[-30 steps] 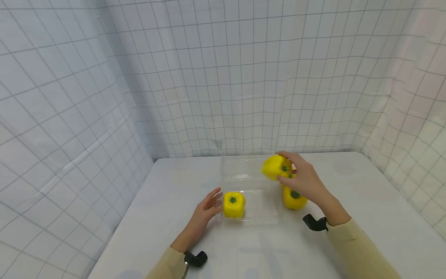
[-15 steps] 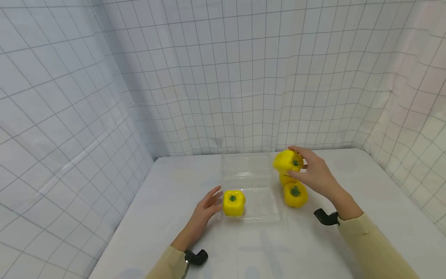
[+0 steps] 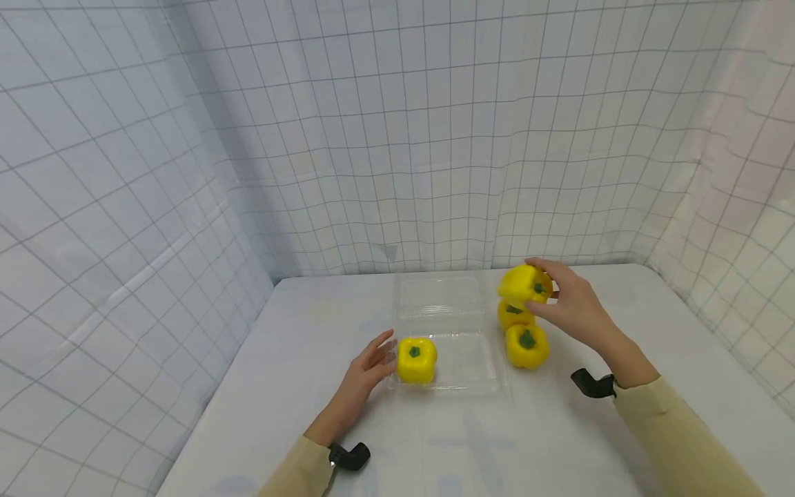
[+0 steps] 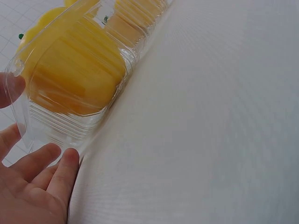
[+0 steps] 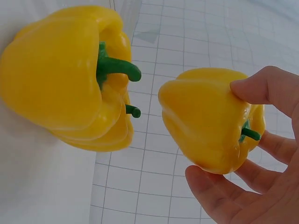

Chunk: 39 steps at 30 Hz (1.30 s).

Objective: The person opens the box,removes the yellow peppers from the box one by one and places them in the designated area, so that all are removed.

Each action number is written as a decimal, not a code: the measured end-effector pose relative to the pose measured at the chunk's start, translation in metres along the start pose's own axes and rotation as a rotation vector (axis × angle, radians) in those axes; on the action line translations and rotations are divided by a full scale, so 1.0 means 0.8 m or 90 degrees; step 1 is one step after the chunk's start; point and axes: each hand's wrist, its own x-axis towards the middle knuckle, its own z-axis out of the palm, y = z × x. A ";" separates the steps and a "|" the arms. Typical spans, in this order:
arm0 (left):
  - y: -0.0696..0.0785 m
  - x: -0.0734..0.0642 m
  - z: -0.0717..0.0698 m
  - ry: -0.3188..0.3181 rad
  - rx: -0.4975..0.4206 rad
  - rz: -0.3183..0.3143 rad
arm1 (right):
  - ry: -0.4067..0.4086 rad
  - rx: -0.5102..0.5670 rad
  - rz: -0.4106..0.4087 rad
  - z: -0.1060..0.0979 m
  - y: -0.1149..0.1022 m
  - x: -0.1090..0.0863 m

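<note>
My right hand (image 3: 574, 307) grips a yellow bell pepper (image 5: 210, 119) between thumb and fingers, its green stem turned toward the palm. In the head view it is at the back right, above or beside another yellow pepper (image 3: 512, 316). A nearer yellow pepper (image 3: 526, 346) sits on the table with its stem up. To the left, a clear plastic clamshell container (image 3: 462, 359) lies with its lid folded back. One yellow pepper (image 3: 417, 360) stands in its left half. My left hand (image 3: 366, 376) touches the container's left side with extended, loosely bent fingers.
The clear lid (image 3: 439, 295) lies behind the container's base. A white table (image 3: 335, 304) bears everything, with a gridded white curtain (image 3: 435, 138) behind and at both sides. Black wrist cameras sit on both wrists.
My right hand has moved to the right with its pepper, away from above the container's edge toward the two loose peppers. My left hand has stayed at the container.
</note>
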 end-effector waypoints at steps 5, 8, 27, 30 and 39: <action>0.000 0.000 0.000 0.001 -0.007 -0.001 | 0.004 -0.016 -0.001 -0.005 0.007 -0.001; 0.002 0.000 0.001 0.001 -0.008 0.000 | 0.007 -0.023 0.002 -0.009 0.009 -0.001; 0.002 -0.001 0.001 -0.001 -0.009 0.004 | -0.007 -0.060 0.013 -0.023 0.028 -0.007; 0.002 0.000 0.001 -0.002 0.001 0.004 | -0.010 -0.068 0.016 -0.024 0.032 -0.008; 0.001 0.000 0.000 -0.007 0.005 0.014 | -0.016 -0.083 0.018 -0.029 0.040 -0.013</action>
